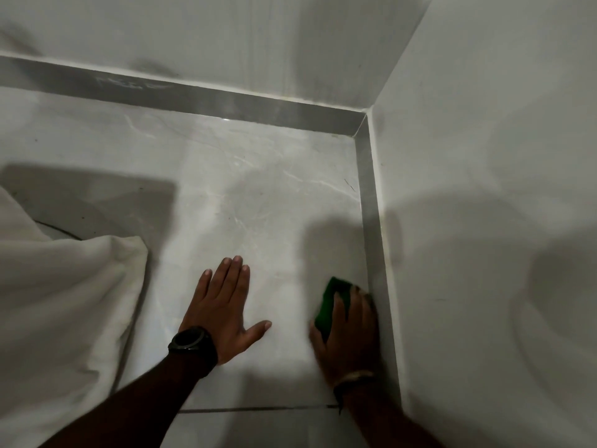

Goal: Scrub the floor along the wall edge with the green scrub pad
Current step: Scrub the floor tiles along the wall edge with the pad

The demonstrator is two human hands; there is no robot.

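My right hand (350, 331) is blurred and covers most of the green scrub pad (332, 302), fingers curled over it, pressing it onto the floor (258, 195). The pad sits just beside the grey skirting strip (376, 253) of the right wall (484, 189). My left hand (226, 305) lies flat, fingers spread, holding nothing, left of the pad. A white cloth (64, 302), further left, is cut off at the edge.
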